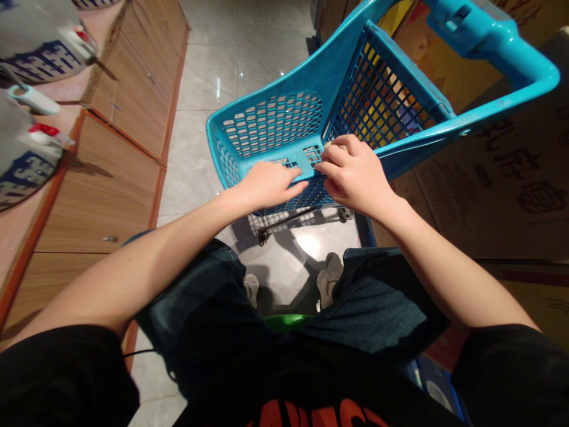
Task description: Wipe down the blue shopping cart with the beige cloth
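Note:
A blue plastic shopping cart [275,127] stands tipped in front of me, its mesh basket facing me and its handle [498,44] up at the right. My left hand [269,184] lies on the near rim of the basket, fingers stretched toward the flat plate at the rim's middle. My right hand [355,175] rests just right of it on the same rim, fingers curled in a pinch around a small pale thing I cannot make out. The two hands almost touch.
Wooden cabinets [111,178] with a counter run along the left, with large white bottles [31,47] on top. Cardboard boxes [502,178] are stacked at the right. Grey floor tiles [231,53] stretch ahead. My knees and shoes [329,284] are below the cart.

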`<move>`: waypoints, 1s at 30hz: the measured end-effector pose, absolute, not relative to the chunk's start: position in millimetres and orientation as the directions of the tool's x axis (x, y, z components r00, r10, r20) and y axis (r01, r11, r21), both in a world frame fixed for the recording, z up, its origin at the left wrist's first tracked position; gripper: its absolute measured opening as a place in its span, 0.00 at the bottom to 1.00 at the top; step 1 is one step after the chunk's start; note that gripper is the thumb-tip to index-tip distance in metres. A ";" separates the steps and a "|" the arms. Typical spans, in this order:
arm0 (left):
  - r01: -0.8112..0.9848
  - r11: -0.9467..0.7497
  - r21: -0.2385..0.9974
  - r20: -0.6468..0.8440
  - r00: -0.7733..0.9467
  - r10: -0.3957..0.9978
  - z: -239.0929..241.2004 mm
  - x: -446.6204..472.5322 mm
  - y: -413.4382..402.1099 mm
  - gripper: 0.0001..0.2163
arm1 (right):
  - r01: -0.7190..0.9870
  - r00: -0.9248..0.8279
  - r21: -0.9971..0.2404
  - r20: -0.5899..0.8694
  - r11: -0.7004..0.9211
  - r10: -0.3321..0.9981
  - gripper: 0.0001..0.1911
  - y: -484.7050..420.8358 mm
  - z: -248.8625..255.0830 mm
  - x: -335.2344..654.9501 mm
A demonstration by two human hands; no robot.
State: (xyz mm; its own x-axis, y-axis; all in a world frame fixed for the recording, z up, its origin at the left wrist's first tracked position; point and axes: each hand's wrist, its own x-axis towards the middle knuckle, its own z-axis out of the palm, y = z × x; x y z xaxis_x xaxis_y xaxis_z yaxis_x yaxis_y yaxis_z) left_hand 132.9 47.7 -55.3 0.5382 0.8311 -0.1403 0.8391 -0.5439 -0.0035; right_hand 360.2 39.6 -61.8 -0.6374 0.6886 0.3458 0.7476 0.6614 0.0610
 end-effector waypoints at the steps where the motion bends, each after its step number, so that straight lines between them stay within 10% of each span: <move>1: 0.839 -0.544 -0.002 -0.142 0.538 0.831 -55.3 132.9 47.6 0.28 | 0.748 -0.637 0.060 0.346 0.661 0.689 0.17 39.5 -61.8 360.1; 30: 0.844 -0.536 0.009 -0.145 0.532 0.834 -55.4 131.4 47.7 0.29 | 0.751 -0.637 0.065 0.330 0.657 0.697 0.17 37.5 -58.7 357.6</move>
State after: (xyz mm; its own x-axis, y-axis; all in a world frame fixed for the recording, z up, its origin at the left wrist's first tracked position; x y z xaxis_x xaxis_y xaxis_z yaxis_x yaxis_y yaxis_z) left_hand 131.4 47.7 -55.4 0.5318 0.8344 -0.1446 0.8439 -0.5364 0.0091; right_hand 357.6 37.5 -58.7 -0.6372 0.6966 0.3299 0.7514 0.6567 0.0645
